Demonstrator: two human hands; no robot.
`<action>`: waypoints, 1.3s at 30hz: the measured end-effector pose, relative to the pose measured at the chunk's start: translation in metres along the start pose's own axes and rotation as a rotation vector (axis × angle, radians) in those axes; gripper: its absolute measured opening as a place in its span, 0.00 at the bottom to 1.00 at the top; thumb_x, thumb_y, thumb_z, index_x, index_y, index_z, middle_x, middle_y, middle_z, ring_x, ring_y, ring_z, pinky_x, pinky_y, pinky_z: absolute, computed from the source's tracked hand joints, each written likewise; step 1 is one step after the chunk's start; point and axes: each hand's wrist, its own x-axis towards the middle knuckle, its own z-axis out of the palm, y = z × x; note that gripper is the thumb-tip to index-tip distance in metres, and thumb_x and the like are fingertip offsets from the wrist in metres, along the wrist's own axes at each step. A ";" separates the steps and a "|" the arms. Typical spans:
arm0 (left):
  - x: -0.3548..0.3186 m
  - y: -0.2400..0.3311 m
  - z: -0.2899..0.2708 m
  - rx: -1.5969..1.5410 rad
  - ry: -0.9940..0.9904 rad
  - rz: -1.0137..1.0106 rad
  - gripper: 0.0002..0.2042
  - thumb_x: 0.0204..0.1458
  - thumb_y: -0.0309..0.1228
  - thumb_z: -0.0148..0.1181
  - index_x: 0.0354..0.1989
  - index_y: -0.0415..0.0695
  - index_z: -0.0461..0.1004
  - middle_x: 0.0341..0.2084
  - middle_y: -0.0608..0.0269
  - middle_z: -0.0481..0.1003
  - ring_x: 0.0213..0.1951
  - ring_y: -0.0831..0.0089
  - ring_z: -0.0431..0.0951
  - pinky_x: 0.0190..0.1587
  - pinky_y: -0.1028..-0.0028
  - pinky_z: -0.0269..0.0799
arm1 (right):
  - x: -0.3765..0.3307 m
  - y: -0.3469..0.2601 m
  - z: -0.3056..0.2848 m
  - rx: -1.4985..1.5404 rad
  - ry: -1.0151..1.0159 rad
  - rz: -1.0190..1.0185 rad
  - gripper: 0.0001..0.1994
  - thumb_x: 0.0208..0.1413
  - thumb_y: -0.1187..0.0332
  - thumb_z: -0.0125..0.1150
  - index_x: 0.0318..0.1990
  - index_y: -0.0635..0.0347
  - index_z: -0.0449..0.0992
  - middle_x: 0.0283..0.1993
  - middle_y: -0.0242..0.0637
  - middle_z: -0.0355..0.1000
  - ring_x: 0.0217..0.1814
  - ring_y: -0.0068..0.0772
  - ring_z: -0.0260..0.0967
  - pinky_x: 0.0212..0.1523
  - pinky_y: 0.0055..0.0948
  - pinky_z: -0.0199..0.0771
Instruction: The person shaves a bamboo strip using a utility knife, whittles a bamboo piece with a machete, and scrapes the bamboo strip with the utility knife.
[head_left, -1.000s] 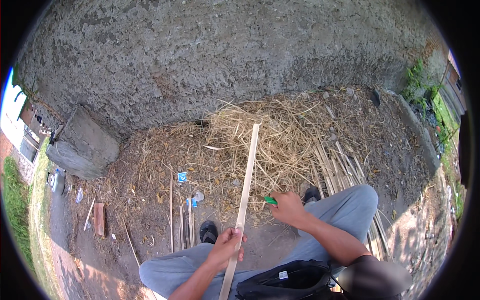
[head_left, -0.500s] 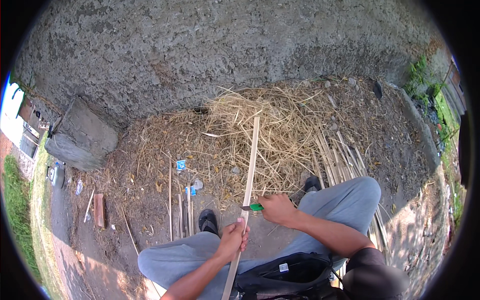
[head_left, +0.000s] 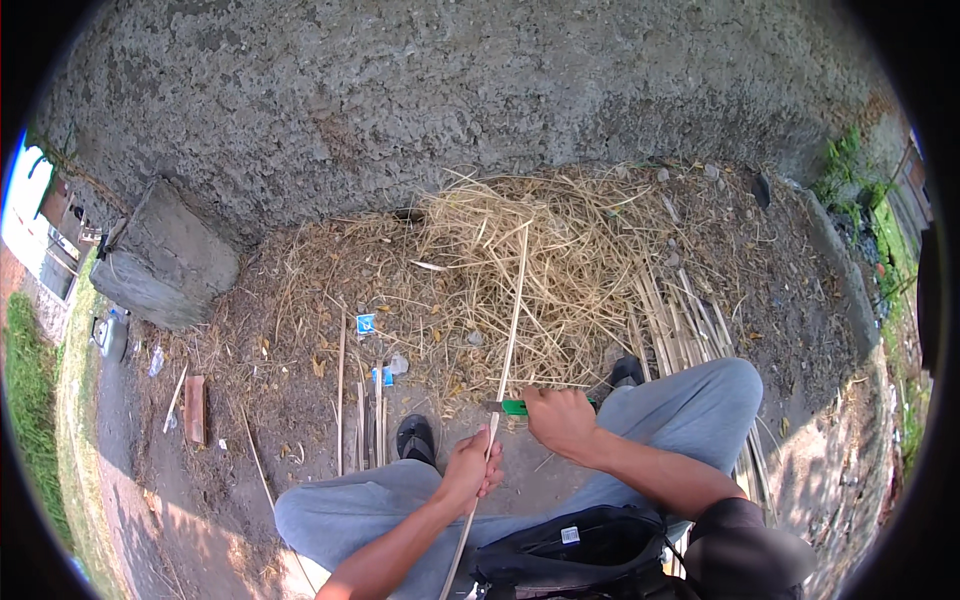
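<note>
A long, pale bamboo strip (head_left: 515,310) runs from between my legs up to the pile of shavings, its narrow edge showing. My left hand (head_left: 468,470) is closed round its lower part. Just above that grip, a green-handled utility knife (head_left: 514,408) lies across the strip, its blade against it. My right hand (head_left: 562,425) is wrapped round the knife's handle, which partly hides it. How deep the blade sits cannot be made out.
Beyond my feet lies a heap of shavings (head_left: 540,270) against a rough wall (head_left: 430,110). More strips (head_left: 672,320) lie on the right, some thin ones (head_left: 361,425) on the left. A black bag (head_left: 570,550) rests at my lap; a concrete block (head_left: 170,255) stands far left.
The bamboo strip has turned from its broad face to its narrow edge, and its far end has shifted slightly right. Both hands keep their grips, with the blade still at the strip.
</note>
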 end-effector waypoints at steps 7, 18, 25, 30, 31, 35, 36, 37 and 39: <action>0.000 0.006 0.005 -0.020 -0.067 -0.011 0.22 0.66 0.51 0.36 0.25 0.47 0.61 0.10 0.73 0.56 0.08 0.82 0.53 0.09 0.78 0.47 | 0.010 0.009 -0.017 -0.045 0.037 -0.018 0.04 0.49 0.71 0.53 0.28 0.62 0.71 0.20 0.45 0.74 0.21 0.47 0.75 0.22 0.43 0.74; 0.002 0.012 0.013 -0.109 -0.091 -0.101 0.20 0.67 0.48 0.34 0.26 0.48 0.59 0.09 0.73 0.52 0.08 0.80 0.49 0.09 0.77 0.43 | -0.001 0.005 -0.012 -0.048 0.085 -0.030 0.02 0.47 0.72 0.54 0.26 0.60 0.71 0.18 0.45 0.72 0.19 0.48 0.73 0.20 0.45 0.73; 0.010 0.018 0.025 0.037 0.030 -0.032 0.19 0.66 0.47 0.35 0.27 0.48 0.59 0.11 0.73 0.54 0.10 0.81 0.49 0.11 0.77 0.44 | 0.002 0.002 -0.016 -0.105 -0.059 0.004 0.04 0.49 0.71 0.55 0.29 0.62 0.72 0.20 0.45 0.74 0.23 0.46 0.76 0.22 0.41 0.76; 0.011 0.012 0.032 0.133 0.150 0.025 0.19 0.66 0.47 0.34 0.26 0.48 0.59 0.12 0.73 0.53 0.10 0.81 0.48 0.12 0.76 0.44 | 0.007 0.014 0.006 -0.096 -0.012 0.017 0.04 0.49 0.71 0.53 0.28 0.60 0.73 0.19 0.46 0.73 0.22 0.48 0.76 0.21 0.43 0.75; 0.012 0.010 0.029 0.177 0.152 0.037 0.20 0.66 0.47 0.34 0.26 0.47 0.60 0.13 0.72 0.54 0.10 0.80 0.52 0.12 0.75 0.47 | 0.008 0.016 0.008 -0.083 -0.001 0.022 0.04 0.49 0.71 0.53 0.27 0.60 0.73 0.19 0.46 0.73 0.21 0.48 0.75 0.21 0.43 0.75; 0.014 0.005 0.029 0.268 0.164 0.063 0.21 0.65 0.47 0.34 0.26 0.46 0.61 0.13 0.70 0.56 0.10 0.79 0.56 0.11 0.74 0.50 | 0.009 0.029 0.026 -0.113 0.102 0.028 0.04 0.48 0.70 0.54 0.25 0.59 0.73 0.19 0.46 0.73 0.21 0.48 0.75 0.21 0.43 0.74; 0.013 0.003 0.028 0.271 0.160 0.060 0.21 0.65 0.47 0.34 0.26 0.46 0.61 0.13 0.70 0.56 0.10 0.79 0.56 0.11 0.74 0.50 | 0.013 0.034 0.028 -0.114 0.102 0.033 0.04 0.48 0.70 0.54 0.25 0.59 0.73 0.19 0.46 0.73 0.21 0.48 0.75 0.21 0.43 0.74; 0.012 0.001 0.027 0.252 0.136 0.010 0.21 0.65 0.47 0.34 0.25 0.46 0.60 0.13 0.70 0.56 0.10 0.78 0.56 0.11 0.74 0.50 | 0.019 0.042 0.028 -0.114 0.087 0.059 0.05 0.48 0.70 0.54 0.25 0.59 0.73 0.20 0.46 0.73 0.21 0.48 0.75 0.21 0.43 0.74; 0.010 -0.001 0.026 0.236 0.110 -0.041 0.21 0.65 0.47 0.34 0.25 0.46 0.60 0.13 0.71 0.56 0.10 0.78 0.56 0.11 0.73 0.51 | 0.024 0.048 0.031 -0.114 0.073 0.089 0.05 0.48 0.70 0.54 0.25 0.59 0.73 0.20 0.46 0.73 0.21 0.48 0.75 0.22 0.43 0.74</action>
